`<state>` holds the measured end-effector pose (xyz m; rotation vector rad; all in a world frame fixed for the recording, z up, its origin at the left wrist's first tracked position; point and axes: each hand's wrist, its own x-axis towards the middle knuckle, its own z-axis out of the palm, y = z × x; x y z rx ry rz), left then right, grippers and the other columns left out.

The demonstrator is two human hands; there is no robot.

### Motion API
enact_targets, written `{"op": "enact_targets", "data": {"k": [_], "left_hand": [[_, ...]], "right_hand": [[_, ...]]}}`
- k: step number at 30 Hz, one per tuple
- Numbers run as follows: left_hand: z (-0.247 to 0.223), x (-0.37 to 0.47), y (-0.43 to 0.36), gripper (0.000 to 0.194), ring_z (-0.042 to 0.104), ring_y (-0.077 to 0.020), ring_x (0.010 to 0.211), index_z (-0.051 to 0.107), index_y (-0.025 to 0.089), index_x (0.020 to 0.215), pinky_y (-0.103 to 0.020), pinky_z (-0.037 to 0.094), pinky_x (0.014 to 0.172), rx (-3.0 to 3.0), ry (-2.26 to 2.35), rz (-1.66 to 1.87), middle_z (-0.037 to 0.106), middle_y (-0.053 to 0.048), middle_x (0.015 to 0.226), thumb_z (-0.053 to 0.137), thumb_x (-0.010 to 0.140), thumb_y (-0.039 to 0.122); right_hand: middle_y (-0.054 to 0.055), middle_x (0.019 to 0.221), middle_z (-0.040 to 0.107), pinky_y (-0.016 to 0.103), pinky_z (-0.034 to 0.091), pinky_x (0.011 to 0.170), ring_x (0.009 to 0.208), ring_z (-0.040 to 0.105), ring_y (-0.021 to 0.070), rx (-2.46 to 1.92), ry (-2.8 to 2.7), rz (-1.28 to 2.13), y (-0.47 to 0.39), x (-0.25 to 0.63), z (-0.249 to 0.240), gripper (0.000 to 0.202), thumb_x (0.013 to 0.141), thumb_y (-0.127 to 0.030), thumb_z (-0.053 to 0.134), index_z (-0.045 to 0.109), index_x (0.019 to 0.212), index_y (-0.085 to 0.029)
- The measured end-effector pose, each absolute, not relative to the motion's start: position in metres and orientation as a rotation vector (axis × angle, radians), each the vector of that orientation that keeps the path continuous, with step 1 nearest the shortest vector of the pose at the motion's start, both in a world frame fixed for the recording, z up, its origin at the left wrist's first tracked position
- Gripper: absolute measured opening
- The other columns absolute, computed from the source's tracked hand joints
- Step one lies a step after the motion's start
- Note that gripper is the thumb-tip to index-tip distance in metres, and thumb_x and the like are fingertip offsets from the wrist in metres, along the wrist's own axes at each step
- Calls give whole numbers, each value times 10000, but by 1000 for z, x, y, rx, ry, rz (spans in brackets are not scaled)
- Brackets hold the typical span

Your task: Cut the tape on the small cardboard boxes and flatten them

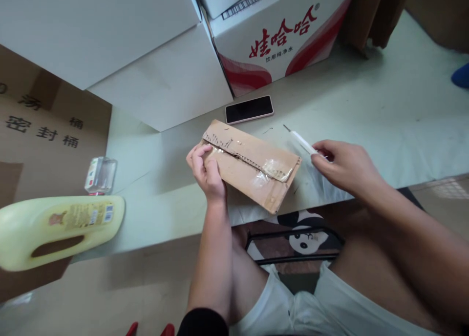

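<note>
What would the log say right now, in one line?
left hand: holds cardboard box | right hand: holds white tool, apart from box | phone: flat on table

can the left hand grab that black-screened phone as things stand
Probably not freely: the left hand is holding the cardboard box, which lies between it and the phone. It would likely need to let go first.

The right hand (344, 166) hides part of the white tool (302, 141); the right edge crops a blue object (461, 76).
</note>
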<state>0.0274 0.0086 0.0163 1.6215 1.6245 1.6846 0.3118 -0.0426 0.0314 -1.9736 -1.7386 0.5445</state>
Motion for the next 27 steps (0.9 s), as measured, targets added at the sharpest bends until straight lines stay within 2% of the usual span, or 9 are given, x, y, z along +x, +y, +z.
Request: {"op": "enact_targets", "data": {"k": [2,4,7,9,12,14,18,22,27], "left_hand": [[16,27,8,231,545,-244,1201,646,218,977,-406,421,1100,1638,1626,1682,565,-82,1109,491,806,216],[15,27,9,232,553,-241,1185,653,215,975,-404,428,1094,1647,1625,1689,576,-82,1096,489,812,219],[15,29,11,229,582,-229,1124,670,200,972,-386,456,1054,1608,1635,1716,592,-83,1062,495,828,233],[16,33,13,229,596,-214,1095,675,192,985,-365,470,1032,1576,1661,1733,597,-79,1056,500,844,236],[18,42,14,239,607,-192,1110,672,185,1028,-342,460,1055,1541,1720,1761,586,-70,1102,486,883,222],[17,48,14,257,608,-186,1132,664,180,1059,-344,449,1075,1542,1747,1772,575,-67,1128,455,913,208],[14,50,13,290,582,-204,1158,636,177,1099,-380,441,1067,1586,1766,1755,589,-73,1129,387,950,182],[11,46,14,258,562,-228,1172,611,183,1118,-424,411,1084,1576,1723,1722,598,-95,1149,402,967,183],[13,46,12,243,555,-237,1176,605,201,1110,-426,400,1091,1572,1686,1714,589,-94,1155,423,949,210]], "right_hand": [[36,673,684,311,408,532,585,599,188,-1827,-1574,615,-56,314,40,208,852,-301,552,729,916,-211],[24,690,680,312,441,544,603,619,185,-1683,-1452,703,-69,316,47,256,883,-275,545,707,1073,-215],[6,722,659,298,450,515,602,621,175,-1391,-1434,844,-86,314,54,396,922,-241,548,584,1317,-253],[5,750,643,286,459,518,625,624,162,-1200,-1512,865,-93,311,59,347,958,-212,513,579,1291,-285],[22,780,623,288,477,554,649,601,147,-977,-1697,798,-99,306,66,253,1003,-200,424,628,1129,-280],[40,794,617,300,484,545,641,585,154,-873,-1775,756,-101,304,69,249,1013,-269,422,636,1139,-270],[69,887,636,333,540,586,741,638,195,-866,-1937,549,-105,296,68,348,952,-448,557,618,1238,-259],[58,879,629,324,567,627,802,658,194,-889,-1993,439,-108,288,69,312,895,-302,627,610,1199,-235],[19,799,616,299,561,616,715,618,152,-828,-1981,483,-109,283,71,242,865,-169,643,647,1091,-255]]}}
